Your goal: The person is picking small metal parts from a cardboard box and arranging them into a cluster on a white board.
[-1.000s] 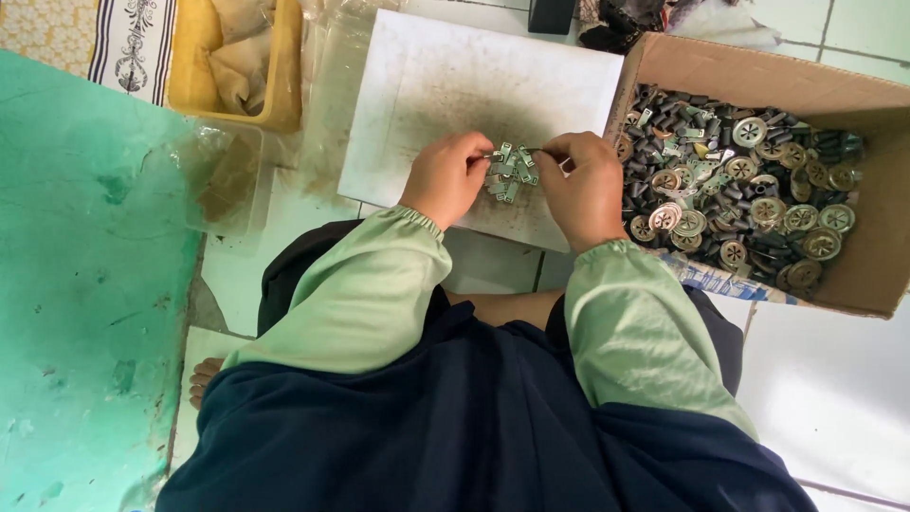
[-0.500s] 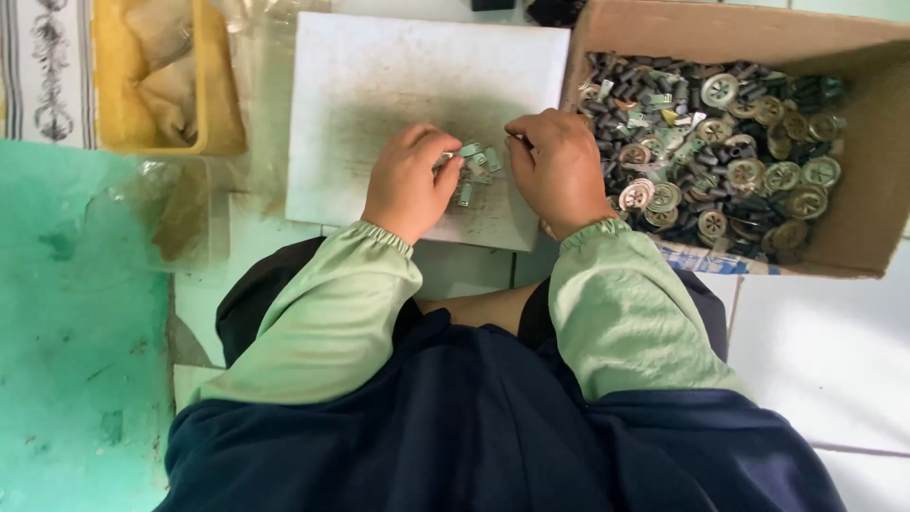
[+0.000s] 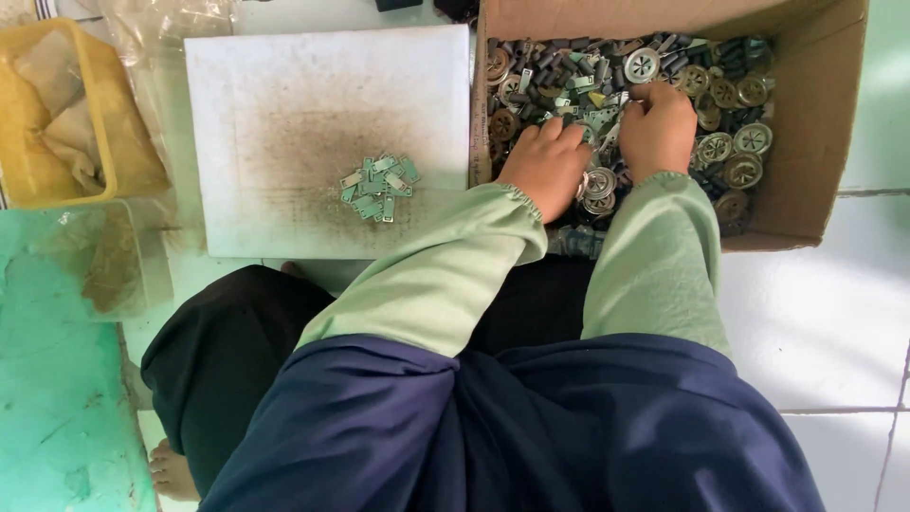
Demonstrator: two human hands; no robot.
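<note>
"What was the floor like where the person sat?"

"It was white tile point(image 3: 834, 313), with a green mat point(image 3: 57, 379) on one side. The person sat low with legs folded, in a dark blue cloth and pale green sleeves. One bare foot point(image 3: 171, 469) poked out by the mat."

"And what was in front?"

"A white board point(image 3: 284, 85) lay flat on the floor, gray and dirty in the middle. A little pile of small green metal tags point(image 3: 379, 187) sat on it. Nobody was touching that pile. Beside the board stood a brown cardboard box point(image 3: 815, 114) full of metal parts point(image 3: 730, 95), some round like tiny wheels, some flat and green."

"Where were the hands?"

"Both were inside the box. The left hand point(image 3: 545, 166) lay palm down on the parts near the box's front edge. The right hand point(image 3: 659, 123) was just beside it, a bit deeper in the heap. They were close together, almost touching."

"Were the fingers holding something?"

"The fingers of both hands were curled down into the parts. I only saw the backs of the hands, so I could not tell if they had grabbed anything."

"Anything else?"

"A yellow basket point(image 3: 114, 142) with crumpled stuff in it sat past the board, and a clear plastic bag point(image 3: 161, 19) lay near it."
</note>
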